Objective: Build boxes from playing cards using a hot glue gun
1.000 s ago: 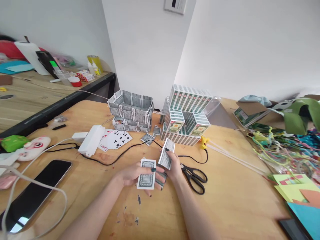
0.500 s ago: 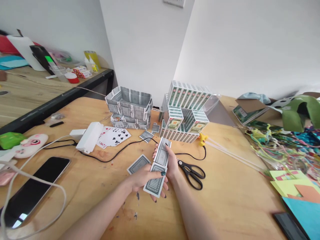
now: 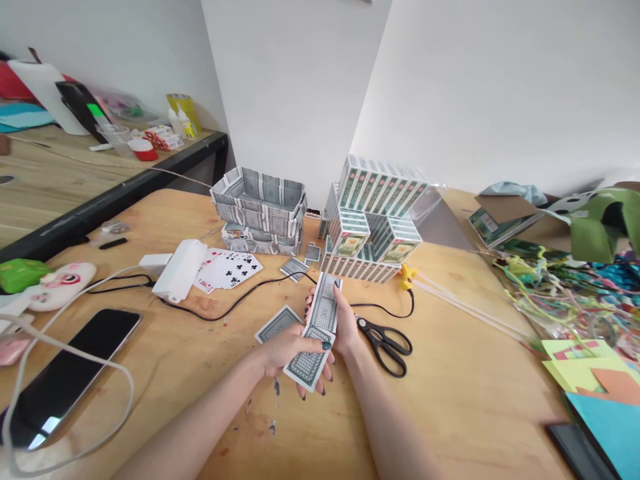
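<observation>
My left hand (image 3: 287,350) is closed on a playing card (image 3: 307,363), back side up, its thumb on top and fingers beneath. Above it, my right hand (image 3: 346,323) grips another playing card piece (image 3: 325,303) with the thumb along its right edge. The two overlap where they meet; whether they are joined I cannot tell. Partly behind my left hand a loose card (image 3: 277,323) lies face down. Just right of my right hand rest black scissors (image 3: 387,347).
Behind my hands stands a box made of cards (image 3: 257,207), beside stacked card packs (image 3: 355,230). A glue gun-like white device (image 3: 181,270) sits by fanned cards (image 3: 235,269). A black cable (image 3: 235,307) crosses the table. A phone (image 3: 75,373) lies left, coloured paper (image 3: 600,393) right.
The card in my left hand has tilted slightly, its lower end swinging left. Both hands keep their grip, and the view has shifted a little.
</observation>
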Demonstrator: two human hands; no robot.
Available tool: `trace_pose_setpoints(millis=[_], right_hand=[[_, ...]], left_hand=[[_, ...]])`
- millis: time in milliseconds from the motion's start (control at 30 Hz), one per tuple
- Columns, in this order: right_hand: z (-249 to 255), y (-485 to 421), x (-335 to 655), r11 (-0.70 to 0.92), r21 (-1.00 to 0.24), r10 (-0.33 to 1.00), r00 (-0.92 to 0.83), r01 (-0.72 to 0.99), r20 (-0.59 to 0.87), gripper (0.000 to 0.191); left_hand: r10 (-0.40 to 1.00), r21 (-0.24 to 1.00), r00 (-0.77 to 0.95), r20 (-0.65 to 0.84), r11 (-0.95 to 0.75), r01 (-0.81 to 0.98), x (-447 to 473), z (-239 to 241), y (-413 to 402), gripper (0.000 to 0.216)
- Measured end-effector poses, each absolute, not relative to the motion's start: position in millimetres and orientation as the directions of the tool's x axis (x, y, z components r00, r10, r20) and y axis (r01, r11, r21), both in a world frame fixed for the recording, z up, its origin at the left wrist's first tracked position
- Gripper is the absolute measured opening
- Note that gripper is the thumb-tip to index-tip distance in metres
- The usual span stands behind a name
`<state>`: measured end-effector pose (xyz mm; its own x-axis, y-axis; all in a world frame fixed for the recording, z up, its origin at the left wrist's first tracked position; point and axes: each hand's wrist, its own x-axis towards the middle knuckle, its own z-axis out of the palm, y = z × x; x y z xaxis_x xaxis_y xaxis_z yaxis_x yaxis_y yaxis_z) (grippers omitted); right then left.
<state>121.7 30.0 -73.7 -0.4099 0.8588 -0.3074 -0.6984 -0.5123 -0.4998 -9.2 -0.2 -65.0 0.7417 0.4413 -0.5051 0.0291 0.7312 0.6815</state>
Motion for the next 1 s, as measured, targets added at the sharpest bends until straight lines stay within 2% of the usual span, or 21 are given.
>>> trace_pose_setpoints(millis=[167,400,567,767,1000], right_hand=[[-77.9,30.7,122.2,-0.512,-0.525,0.859,-0.398,-0.679,-0.323,0.047],[-76.5,30.0,121.9,-0.498,-0.534,0.866,-0.37,-0.683,-0.335,0.046],[-73.9,27.2,119.1,-0.459,-0.605,0.888,-0.328,-0.65,-0.321,0.042],[-75.9,28.4,119.2,-0.452,-0.576,0.891,-0.308,-0.681,-0.335,0.039],[-71.9,27.9,120.0,-0.453,-0.51,0.889,-0.328,-0.731,-0.32,0.042]], left_hand=[[0.453,0.693,0.746,-0.489,0.721,0.016,-9.2,-65.5,-0.7,0.028],[0.524,0.702,0.705,-0.478,0.71,-0.052,-5.9,-65.4,-3.0,0.028],[0.601,0.721,0.658,-0.455,0.682,-0.124,-5.1,-67.9,-2.0,0.031],[0.447,0.722,0.786,-0.428,0.692,-0.001,-11.4,-63.9,1.9,0.029],[0.435,0.734,0.8,-0.414,0.679,0.01,-11.8,-63.9,1.1,0.027]])
